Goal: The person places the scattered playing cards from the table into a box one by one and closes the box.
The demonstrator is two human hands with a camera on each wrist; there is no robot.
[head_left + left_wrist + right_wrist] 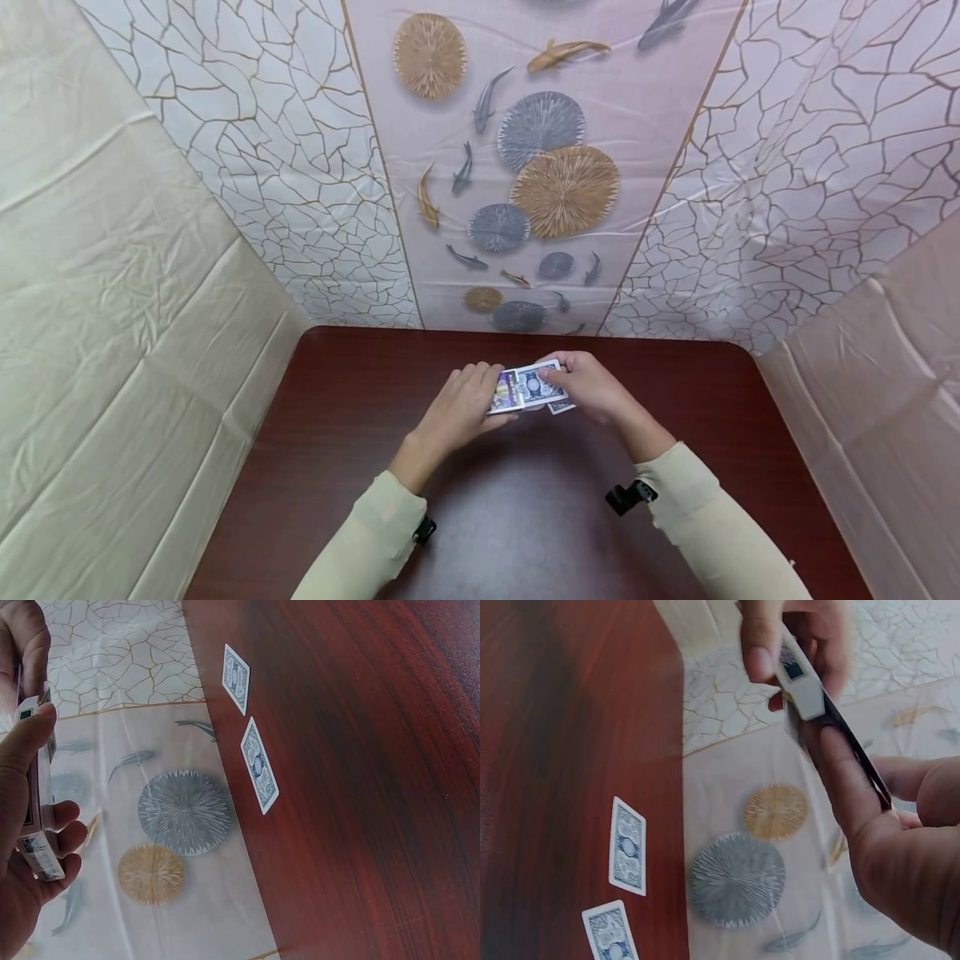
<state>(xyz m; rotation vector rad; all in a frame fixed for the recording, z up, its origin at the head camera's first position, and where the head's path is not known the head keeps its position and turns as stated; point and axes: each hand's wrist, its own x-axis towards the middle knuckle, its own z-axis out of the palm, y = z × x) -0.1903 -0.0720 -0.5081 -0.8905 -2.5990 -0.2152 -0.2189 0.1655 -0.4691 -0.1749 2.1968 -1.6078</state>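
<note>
My left hand grips a playing-card box, its printed face up and its flap end toward the right. In the left wrist view the fingers curl round the box from below. Blue-backed playing cards stick out of the box's end. My right hand pinches them, thumb on top and fingers beneath. Seen from the right wrist, one right finger reaches close to the box's flap. Two blue-backed cards, one nearer and one farther, lie on the table below the hands.
The dark red-brown table has a patterned cloth wall behind it. Beige cloth walls stand at the left and right. A small black wrist camera sits at the right sleeve.
</note>
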